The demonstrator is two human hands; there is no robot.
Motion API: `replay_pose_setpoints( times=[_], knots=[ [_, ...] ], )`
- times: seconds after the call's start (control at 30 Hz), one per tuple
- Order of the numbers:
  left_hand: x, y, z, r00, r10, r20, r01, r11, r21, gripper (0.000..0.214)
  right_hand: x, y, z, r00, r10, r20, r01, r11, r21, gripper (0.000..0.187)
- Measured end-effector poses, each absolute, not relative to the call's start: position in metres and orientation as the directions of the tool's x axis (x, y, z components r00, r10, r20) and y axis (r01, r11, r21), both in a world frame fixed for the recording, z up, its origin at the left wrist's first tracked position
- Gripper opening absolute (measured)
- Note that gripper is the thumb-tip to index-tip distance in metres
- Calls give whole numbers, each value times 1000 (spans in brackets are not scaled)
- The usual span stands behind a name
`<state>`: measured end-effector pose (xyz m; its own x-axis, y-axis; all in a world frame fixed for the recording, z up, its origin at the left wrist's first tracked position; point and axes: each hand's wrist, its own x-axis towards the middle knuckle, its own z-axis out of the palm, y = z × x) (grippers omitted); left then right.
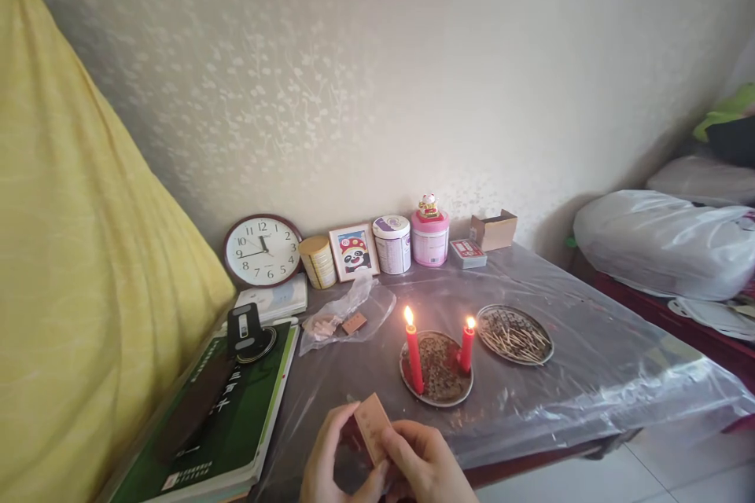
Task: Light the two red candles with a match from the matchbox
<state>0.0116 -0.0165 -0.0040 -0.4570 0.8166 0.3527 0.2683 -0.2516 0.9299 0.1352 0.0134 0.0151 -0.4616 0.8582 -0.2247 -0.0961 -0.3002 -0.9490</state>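
A small tan matchbox [371,426] is held between both hands near the table's front edge. My left hand [330,456] curls around its left side, index fingertip on the upper corner and thumb by the bottom end. My right hand [428,460] pinches the lower right part, thumb across its face. What lies under the box is hidden. Just beyond, a round metal plate [440,399] bears a tall lit red candle [415,357] and a shorter lit red candle [466,350]. To the right, a second plate [546,359] holds several loose matchsticks [516,342].
A clear plastic bag [354,300] with a small brown box [355,323] lies behind the candles. Along the wall stand a clock [263,251], tins [392,247], a panda picture [355,253] and an open carton [494,232]. Green books [248,409] lie left, beside a yellow curtain [88,251].
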Motion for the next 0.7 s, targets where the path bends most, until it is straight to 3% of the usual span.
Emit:
replay_pose_setpoints(
  times=[0.1, 0.23, 0.37, 0.5, 0.6, 0.7],
  knots=[
    [14, -12, -11, -441, 834, 331, 274, -225, 935, 49, 139, 19, 8, -459, 873, -163, -153, -259, -954, 46],
    [16, -5, -16, -417, 887, 199, 64, -190, 980, 47, 149, 25, 1, -322, 939, 122, 87, 158, -984, 25],
    [14, -1, -14, -431, 899, 85, -92, -137, 986, 38, 153, 27, -9, -338, 871, 356, 224, 442, -869, 29],
    [10, 0, -10, -469, 881, 62, -167, -157, 974, 41, 146, 26, -14, -261, 916, 304, 141, 347, -927, 35],
    [4, -1, -11, -516, 851, 98, -120, -185, 975, 43, 138, 25, -20, -187, 974, 126, -94, 109, -989, 40],
    [-3, -2, -15, -478, 868, 132, -19, -161, 987, 40, 133, 27, -28, -184, 983, 20, -267, -30, -963, 42]
  ],
)
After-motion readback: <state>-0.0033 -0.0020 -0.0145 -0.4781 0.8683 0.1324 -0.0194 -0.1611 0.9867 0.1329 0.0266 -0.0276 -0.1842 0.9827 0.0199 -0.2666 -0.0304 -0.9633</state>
